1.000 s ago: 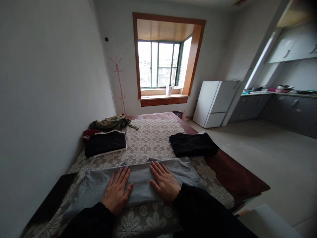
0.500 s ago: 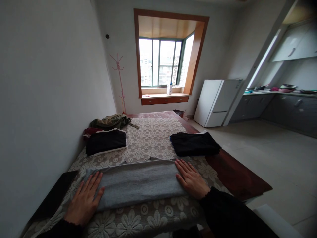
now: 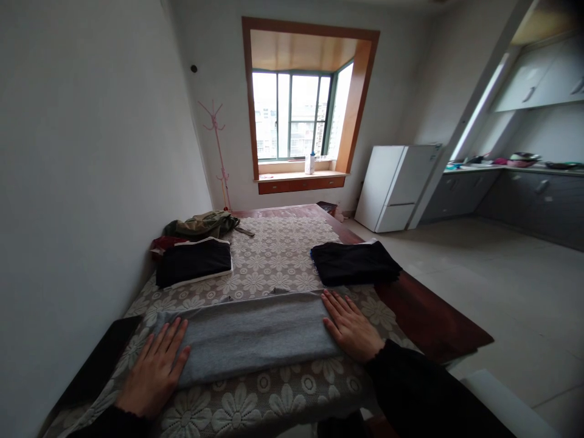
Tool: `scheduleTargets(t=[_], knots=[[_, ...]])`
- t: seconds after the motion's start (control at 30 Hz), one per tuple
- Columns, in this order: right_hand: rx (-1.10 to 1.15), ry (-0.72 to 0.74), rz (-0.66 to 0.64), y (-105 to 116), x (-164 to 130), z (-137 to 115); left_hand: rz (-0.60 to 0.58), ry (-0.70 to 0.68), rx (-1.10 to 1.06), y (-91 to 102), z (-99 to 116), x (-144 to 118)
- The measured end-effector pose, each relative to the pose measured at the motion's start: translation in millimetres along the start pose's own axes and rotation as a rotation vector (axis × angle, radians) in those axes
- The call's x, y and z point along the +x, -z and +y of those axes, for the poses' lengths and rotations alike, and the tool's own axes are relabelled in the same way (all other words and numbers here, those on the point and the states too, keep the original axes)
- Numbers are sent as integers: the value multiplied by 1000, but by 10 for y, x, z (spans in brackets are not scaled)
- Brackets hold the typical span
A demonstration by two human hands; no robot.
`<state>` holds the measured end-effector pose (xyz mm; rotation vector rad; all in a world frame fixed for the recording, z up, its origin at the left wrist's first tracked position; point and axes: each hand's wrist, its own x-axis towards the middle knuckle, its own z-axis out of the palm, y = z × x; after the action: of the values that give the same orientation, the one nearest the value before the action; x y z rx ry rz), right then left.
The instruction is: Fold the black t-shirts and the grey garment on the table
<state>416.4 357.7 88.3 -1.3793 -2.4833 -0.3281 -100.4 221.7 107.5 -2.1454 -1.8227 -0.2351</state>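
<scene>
Two bare hands lie flat on a folded grey garment (image 3: 249, 336) spread across the near end of a table w/ a floral lace cloth (image 3: 278, 249). The left hand (image 3: 155, 368) presses palm-down on the garment's left end, fingers straight and slightly spread, tips pointing away from the person; it grips nothing. The right hand (image 3: 351, 328) rests palm-down at the right end, fingers likewise extended and a bit apart, thumb side touching the grey fabric; also gripping nothing. Both wrists come out of dark sleeves. The garment is a long flat band running left-to-right, approx. centred betw. the hands, its far edge w/ a few small bumps of fabric sticking out. Beyond it, well apart, a folded black garment (image 3: 353, 263) sits at the table's right edge, partly over the bare red-brown wood (image 3: 429, 322). On the left side, near the wall, another folded dark piece w/ white trim (image 3: 194, 263) lies on top of something red, and just behind it an olive-green heap of clothing (image 3: 203, 224). Farther back: pink coat stand (image 3: 218, 152) in the corner, wood-framed bay window (image 3: 301, 103), white fridge (image 3: 396, 185), grey kitchen cabinets (image 3: 515, 194) at the right.
</scene>
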Motion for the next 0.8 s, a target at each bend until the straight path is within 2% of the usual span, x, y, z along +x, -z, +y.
scheduleTargets(t=[0.13,0.4,0.5,0.57,0.63,0.67,0.8], knots=[[-3,4,-6,-10,8,15,-31,-15,-3,13,-36,19],[-7,22,18,-86,-24,67,-82,77,-4,-17,-94,-3],[-4,10,-20,-32,20,65,-112,111,-8,34,-38,59],[4,-25,-79,74,103,-13,-154,175,5,93,96,167],[31,-51,-120,209,221,-200,-191,199,-4,147,330,324],[62,-39,-122,274,286,-337,-202,158,-36,166,479,414],[318,185,-163,399,538,-987,-226,-74,-210,165,1091,770]])
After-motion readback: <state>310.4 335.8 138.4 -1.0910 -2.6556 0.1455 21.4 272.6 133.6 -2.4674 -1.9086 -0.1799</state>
